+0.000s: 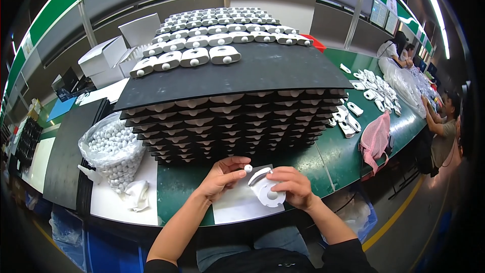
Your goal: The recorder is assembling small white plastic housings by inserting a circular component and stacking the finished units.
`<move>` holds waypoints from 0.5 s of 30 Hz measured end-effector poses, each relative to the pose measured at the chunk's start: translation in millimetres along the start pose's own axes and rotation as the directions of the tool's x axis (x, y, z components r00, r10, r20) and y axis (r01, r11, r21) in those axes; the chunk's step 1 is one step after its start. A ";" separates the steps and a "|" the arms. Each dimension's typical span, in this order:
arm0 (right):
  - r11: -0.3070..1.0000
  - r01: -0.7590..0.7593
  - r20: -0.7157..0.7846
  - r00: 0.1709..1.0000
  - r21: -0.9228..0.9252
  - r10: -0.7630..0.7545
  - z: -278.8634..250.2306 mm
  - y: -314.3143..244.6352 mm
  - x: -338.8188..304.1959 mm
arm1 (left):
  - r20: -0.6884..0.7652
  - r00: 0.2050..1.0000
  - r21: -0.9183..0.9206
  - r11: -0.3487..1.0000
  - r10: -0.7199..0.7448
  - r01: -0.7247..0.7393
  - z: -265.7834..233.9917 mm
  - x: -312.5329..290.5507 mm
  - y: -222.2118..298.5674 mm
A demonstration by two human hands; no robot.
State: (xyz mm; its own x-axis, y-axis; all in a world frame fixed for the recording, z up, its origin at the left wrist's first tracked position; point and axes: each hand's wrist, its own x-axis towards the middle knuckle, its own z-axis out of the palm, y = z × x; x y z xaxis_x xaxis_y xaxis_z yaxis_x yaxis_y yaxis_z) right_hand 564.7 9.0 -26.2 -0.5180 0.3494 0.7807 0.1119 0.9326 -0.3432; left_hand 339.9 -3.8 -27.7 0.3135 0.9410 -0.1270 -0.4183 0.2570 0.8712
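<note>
My left hand (222,178) pinches a small white ball (248,168) between thumb and fingertips. Just to its right, my right hand (294,187) grips a white plastic housing (268,192) with a curved slot and a rounded, notched end. Ball and housing are close together but look apart. Both are held over a white sheet (237,211) at the bench's front edge. Behind my hands rises a tall stack of black boards (237,76) with white housings between the layers. More white housings (195,56), each with a ball at its front, stand in rows on the top board.
A clear bag of white balls (112,144) stands at left, beside a crumpled white cloth (135,195). Loose white housings (376,90) lie on the green bench (323,164) at right, near a pink mesh bag (375,139). Other people (444,131) work at the far right.
</note>
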 end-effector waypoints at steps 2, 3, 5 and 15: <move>0.928 -0.223 -0.100 0.960 0.298 0.262 8.8 0.0 -5.9 | -0.003 1.000 -0.015 1.000 0.008 -0.008 -0.6 0.4 -0.6; 0.758 -0.322 -0.129 0.874 0.567 0.468 17.4 -3.7 -7.0 | 0.002 1.000 0.003 1.000 0.001 -0.001 -2.5 0.9 -1.9; 0.464 -0.427 -0.006 0.731 0.776 0.683 25.6 6.5 -13.0 | 0.006 1.000 0.022 1.000 -0.006 0.006 -3.9 1.5 -3.4; 0.066 -0.419 0.207 0.574 0.906 0.792 35.6 4.8 -5.0 | 0.021 1.000 0.085 0.996 -0.001 -0.001 -0.6 1.0 -2.8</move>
State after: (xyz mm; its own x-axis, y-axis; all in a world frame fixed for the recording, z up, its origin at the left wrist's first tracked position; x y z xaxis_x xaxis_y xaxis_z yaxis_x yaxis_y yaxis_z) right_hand 537.7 8.5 -50.3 -0.3846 0.9206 0.0678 -0.5434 -0.1664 -0.8228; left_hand 340.9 -3.5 -30.5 0.3317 0.9360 -0.1178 -0.3446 0.2364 0.9085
